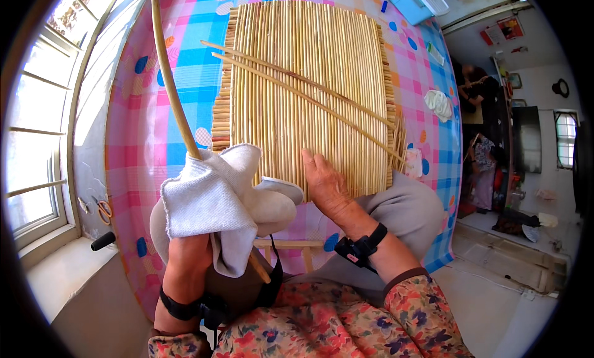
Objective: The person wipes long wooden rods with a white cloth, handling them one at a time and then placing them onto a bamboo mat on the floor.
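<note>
In front of me lies a mat of pale yellow stalks laid side by side, with cut ends along both sides. Two loose thin stalks cross its top diagonally. My left hand is mostly covered by a folded white cloth, which it grips around a long, slightly curved stick. The stick rises toward the far left, and its lower end pokes out below the cloth. My right hand rests on the mat's near edge with its fingers stretched out and nothing held.
A checked plastic sheet lies under the mat. To the left are a window and orange-handled scissors. A blue plastic box stands far right, above a crumpled white cloth. Two people are in the right background.
</note>
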`<state>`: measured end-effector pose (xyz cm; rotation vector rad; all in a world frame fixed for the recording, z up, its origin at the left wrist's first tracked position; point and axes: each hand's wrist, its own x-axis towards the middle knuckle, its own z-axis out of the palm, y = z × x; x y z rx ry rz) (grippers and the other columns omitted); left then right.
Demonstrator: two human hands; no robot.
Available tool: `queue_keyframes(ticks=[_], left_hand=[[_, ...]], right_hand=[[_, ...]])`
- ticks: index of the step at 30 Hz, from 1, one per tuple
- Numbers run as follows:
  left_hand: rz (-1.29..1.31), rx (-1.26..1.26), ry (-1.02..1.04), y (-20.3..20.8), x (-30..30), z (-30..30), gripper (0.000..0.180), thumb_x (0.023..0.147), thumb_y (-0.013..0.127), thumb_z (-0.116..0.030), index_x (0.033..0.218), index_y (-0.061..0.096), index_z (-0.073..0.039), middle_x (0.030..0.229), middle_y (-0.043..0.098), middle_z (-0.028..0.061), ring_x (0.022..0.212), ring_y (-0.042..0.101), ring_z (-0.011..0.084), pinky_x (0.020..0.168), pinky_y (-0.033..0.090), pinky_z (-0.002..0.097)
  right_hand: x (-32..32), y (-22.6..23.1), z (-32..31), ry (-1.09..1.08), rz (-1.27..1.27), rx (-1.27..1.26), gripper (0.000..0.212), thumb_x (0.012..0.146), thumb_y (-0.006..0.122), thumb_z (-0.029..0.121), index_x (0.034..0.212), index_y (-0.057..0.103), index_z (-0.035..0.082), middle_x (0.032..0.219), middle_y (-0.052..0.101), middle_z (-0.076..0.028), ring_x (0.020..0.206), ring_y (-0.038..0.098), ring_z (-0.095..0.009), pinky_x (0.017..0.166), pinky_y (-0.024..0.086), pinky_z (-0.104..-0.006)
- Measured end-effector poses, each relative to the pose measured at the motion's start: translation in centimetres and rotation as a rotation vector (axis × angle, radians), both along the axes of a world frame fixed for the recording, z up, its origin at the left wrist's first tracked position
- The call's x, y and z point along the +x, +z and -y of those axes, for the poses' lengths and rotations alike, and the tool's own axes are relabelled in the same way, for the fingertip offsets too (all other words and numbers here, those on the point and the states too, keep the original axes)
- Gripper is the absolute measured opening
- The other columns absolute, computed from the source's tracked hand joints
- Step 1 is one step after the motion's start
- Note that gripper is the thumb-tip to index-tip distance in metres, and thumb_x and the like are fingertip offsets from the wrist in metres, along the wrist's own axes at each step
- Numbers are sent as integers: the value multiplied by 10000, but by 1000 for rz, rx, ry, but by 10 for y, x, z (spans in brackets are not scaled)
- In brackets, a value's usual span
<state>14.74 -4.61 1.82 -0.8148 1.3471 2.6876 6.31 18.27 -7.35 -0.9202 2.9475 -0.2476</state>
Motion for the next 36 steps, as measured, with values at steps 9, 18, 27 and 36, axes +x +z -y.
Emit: queue_keyframes(ticks=[9,18,27,36], left_hand=[[-46,76,-148,15,-13,-8,462,872,499,-320,1208,387,-24,1093,505,109,964,537,200,805,475,333],[-9,40,-29,12,-6,-2,456,872,499,-318,1204,390,-25,1090,504,107,960,538,198,801,476,332],[-28,22,-30,14,-8,-2,451,872,499,-317,1199,394,-25,1088,504,105,956,538,197,797,476,331],[-7,66,32,11,-5,-5,381,877,492,-307,1144,430,-43,1003,533,62,897,550,141,767,479,299]], right_hand=[[-13,-4,1,-3,31,-23,395,747,447,1,1138,393,-16,826,476,-130,707,566,-251,581,492,-335],[-17,-3,2,3,54,-55,370,763,426,0,1131,389,-20,816,483,-147,702,572,-269,578,491,-351],[-16,-1,3,-19,42,-48,385,760,432,0,1143,398,-19,840,489,-141,745,565,-271,600,494,-347],[-17,-3,0,-36,45,-65,380,763,435,0,1142,407,-5,878,504,-139,784,568,-275,615,496,-353]])
